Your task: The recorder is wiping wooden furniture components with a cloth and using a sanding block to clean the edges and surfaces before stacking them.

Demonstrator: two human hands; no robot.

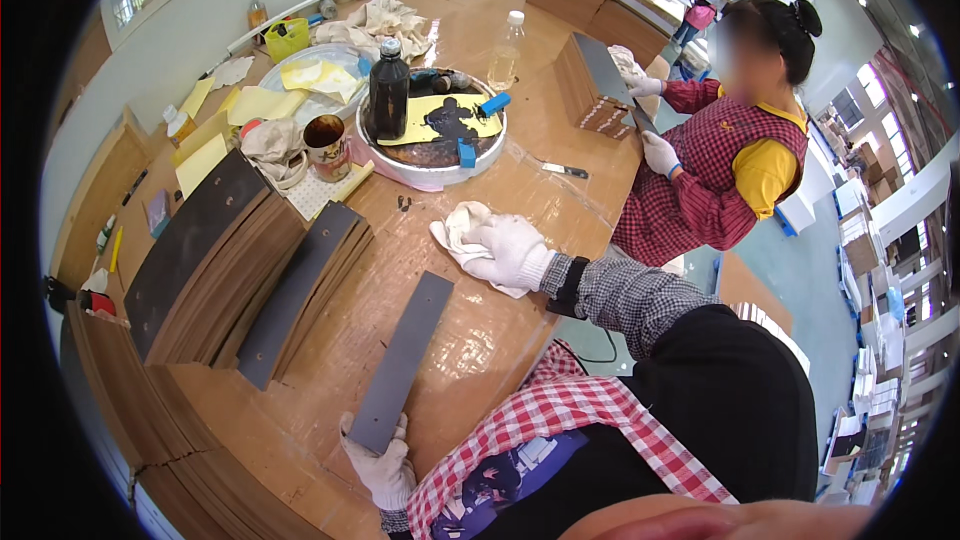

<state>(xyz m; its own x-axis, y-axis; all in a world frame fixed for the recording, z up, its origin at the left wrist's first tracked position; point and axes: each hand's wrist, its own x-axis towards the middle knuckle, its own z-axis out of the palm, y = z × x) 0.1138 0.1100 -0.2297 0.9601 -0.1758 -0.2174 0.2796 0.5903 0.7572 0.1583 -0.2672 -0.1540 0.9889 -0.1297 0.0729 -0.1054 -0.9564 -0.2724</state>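
Note:
My left hand [382, 468], in a white knit glove, grips the near end of a long dark grey strip [402, 362]. The strip slants away from me over the brown table. My right hand [508, 252], gloved too, is closed on a crumpled white cloth [462, 230] at the table, beyond the strip's far end. Left of the strip stand a smaller stack of dark-faced strips [300, 295] and a bigger stack of curved brown boards [205, 260]. Small holes show in their top faces.
Beyond my right hand sits a round white tub [435, 175] with black-smeared yellow paper, a dark bottle [388, 90] and blue sponge pieces [494, 105]. A stained can [327, 148], clear bottle [507, 50] and knife [565, 170] are nearby. A co-worker [710, 140] handles boards [595, 90] at right.

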